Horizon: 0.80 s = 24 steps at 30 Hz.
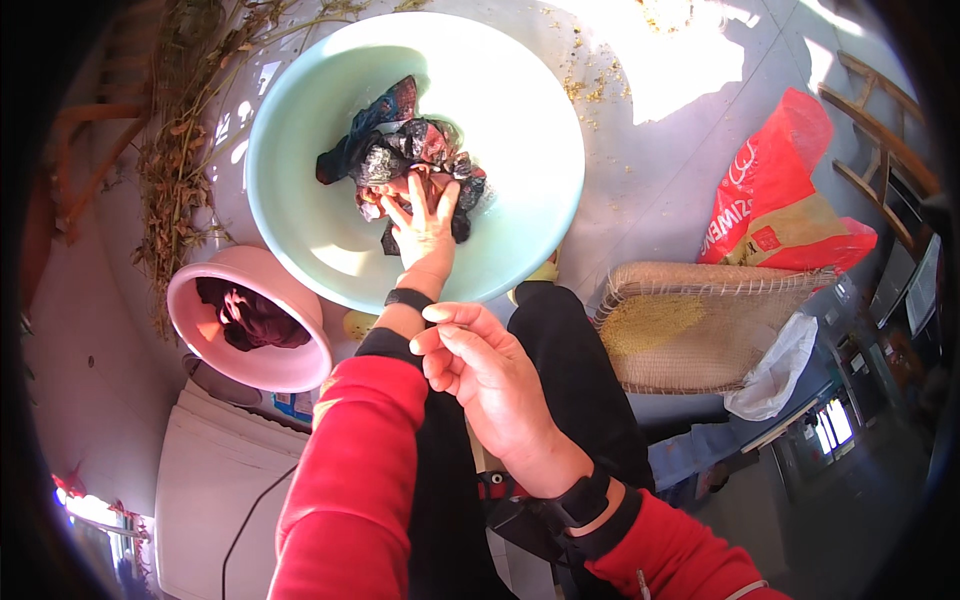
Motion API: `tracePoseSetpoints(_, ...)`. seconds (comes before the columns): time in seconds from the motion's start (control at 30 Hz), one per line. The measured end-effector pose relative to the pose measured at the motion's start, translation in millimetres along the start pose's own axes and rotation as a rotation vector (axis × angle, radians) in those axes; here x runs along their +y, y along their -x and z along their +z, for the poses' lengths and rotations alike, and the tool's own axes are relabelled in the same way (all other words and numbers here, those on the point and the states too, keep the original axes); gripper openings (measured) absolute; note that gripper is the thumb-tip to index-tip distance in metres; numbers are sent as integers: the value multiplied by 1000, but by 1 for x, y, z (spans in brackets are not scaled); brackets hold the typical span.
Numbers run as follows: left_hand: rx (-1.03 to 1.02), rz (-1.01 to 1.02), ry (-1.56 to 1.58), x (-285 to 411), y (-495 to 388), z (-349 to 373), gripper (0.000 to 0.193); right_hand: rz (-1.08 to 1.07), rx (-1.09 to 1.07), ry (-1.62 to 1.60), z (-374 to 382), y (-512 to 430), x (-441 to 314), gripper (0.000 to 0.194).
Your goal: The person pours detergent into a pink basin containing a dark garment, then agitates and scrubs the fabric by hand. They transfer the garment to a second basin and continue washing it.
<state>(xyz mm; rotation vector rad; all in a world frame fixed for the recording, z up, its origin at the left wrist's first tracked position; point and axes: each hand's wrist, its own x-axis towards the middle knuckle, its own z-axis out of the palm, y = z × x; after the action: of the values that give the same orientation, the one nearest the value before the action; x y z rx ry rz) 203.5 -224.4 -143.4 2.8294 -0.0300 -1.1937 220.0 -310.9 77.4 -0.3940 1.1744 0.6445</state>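
Note:
My left hand (424, 232) rests with spread fingers on a bunched, dark patterned garment (420, 150) inside a large pale green basin (274, 225). The cloth has black, red and whitish patches, and a blue part reaches toward the basin's far left side. My fingertips press into its folds without closing around them. Above my lap, my right hand (487, 375) hovers beside my left wrist, its fingers loosely curled and nothing visible in them. Whether its fingertips touch the black band (407, 298) on my left wrist, I cannot tell.
A pink basin (180, 315) with dark red cloth (255, 322) stands at left, near dried plant stalks (176, 165). To the right are a woven basket (720, 337) with yellow grains, a red bag (787, 187) and a wooden ladder-like frame (885, 142). Grains (592, 86) lie scattered on the floor.

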Motion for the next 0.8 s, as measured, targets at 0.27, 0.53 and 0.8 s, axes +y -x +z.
tracePoseSetpoints(0.27,-294,412,1001,-96,-36,-71,24,17,-27,17,3,1,7,19)
tracePoseSetpoints(0.53,270,299,442,-75,-50,-96,88,-1,-30,37,5,1,6,18)
tracePoseSetpoints(0.8,169,29,70,2,-32,-17,65,24,11,3,-2,-1,10,20)
